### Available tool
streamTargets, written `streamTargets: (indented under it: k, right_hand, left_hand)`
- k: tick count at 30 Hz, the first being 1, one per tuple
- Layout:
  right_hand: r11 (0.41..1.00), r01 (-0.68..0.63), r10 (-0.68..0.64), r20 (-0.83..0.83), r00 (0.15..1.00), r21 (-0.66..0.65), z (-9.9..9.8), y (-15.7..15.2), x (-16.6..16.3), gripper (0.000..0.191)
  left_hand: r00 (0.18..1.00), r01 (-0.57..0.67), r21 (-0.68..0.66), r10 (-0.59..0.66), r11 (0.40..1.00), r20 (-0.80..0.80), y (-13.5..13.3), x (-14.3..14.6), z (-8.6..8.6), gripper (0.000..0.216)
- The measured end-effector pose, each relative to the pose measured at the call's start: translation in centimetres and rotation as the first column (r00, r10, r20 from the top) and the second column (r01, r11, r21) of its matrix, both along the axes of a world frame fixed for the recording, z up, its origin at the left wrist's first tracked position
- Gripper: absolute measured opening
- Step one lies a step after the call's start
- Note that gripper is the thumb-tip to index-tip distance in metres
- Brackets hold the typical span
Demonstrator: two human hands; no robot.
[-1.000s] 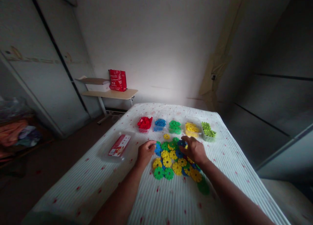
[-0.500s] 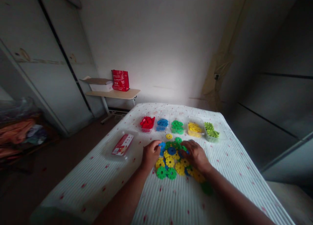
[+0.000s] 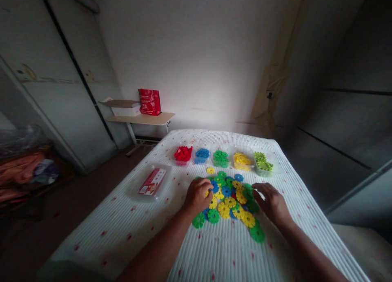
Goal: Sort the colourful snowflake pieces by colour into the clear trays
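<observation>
A heap of flat flower-shaped plastic discs (image 3: 231, 202) in yellow, blue and green lies on a white ribbed cloth (image 3: 214, 253) with red specks. My left hand (image 3: 198, 195) rests on the heap's left side, fingers curled over some discs. My right hand (image 3: 271, 202) lies at the heap's right edge, fingers stretched toward the discs and touching them. Behind the heap stand clear tubs sorted by colour: red discs (image 3: 183, 154), blue discs (image 3: 202, 153), green discs (image 3: 221, 156), yellow discs (image 3: 241, 159) and light green discs (image 3: 263, 163). One yellow disc (image 3: 210, 170) lies alone near the tubs.
A clear lidded box with a red card (image 3: 152, 182) sits on the cloth to the left. Beyond the table a small wooden shelf (image 3: 141, 118) carries a red bag (image 3: 149, 101) and a white box. Clothes are piled at far left.
My right hand has slid from the heap's top to its right edge and spread out. My left hand moved right, further onto the heap. The discs are more spread out.
</observation>
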State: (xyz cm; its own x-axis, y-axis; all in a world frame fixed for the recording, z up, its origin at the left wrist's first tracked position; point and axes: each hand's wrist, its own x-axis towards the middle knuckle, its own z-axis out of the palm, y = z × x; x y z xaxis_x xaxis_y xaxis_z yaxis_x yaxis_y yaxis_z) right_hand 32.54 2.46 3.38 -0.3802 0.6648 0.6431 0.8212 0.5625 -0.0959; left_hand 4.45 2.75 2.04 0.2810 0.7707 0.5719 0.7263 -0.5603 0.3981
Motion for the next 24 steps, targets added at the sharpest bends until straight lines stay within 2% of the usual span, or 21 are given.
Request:
streamTargets:
  k: [4,8,13,19,24]
  right_hand:
    - [1.0,0.012,-0.012,0.005,1.0,0.006,0.01,0.17,-0.13,0.021]
    - [0.999,0.037,-0.037,0.004,0.999,0.026,-0.11,0.2,0.02,0.024]
    - [0.999,0.035,-0.036,0.017,0.999,0.021,-0.26,0.28,-0.15,0.026]
    - [1.0,0.026,-0.026,0.003,1.0,0.005,-0.47,0.36,-0.08,0.026]
    - [0.999,0.031,-0.031,-0.01,0.999,-0.031,-0.56,0.41,0.17,0.027]
  left_hand:
    - [0.999,-0.031,-0.083,0.033,0.996,0.019,-0.12,0.06,0.26,0.036]
    - [0.999,-0.041,-0.151,0.04,0.988,-0.013,0.21,0.21,0.23,0.044]
    - [1.0,-0.008,-0.141,0.008,0.99,0.001,0.41,0.15,0.0,0.039]
    - [0.995,0.042,-0.122,-0.031,0.992,0.092,0.67,0.08,-0.54,0.035]
    - [0.995,-0.074,-0.145,0.084,0.987,0.061,0.39,-0.16,-0.29,0.044]
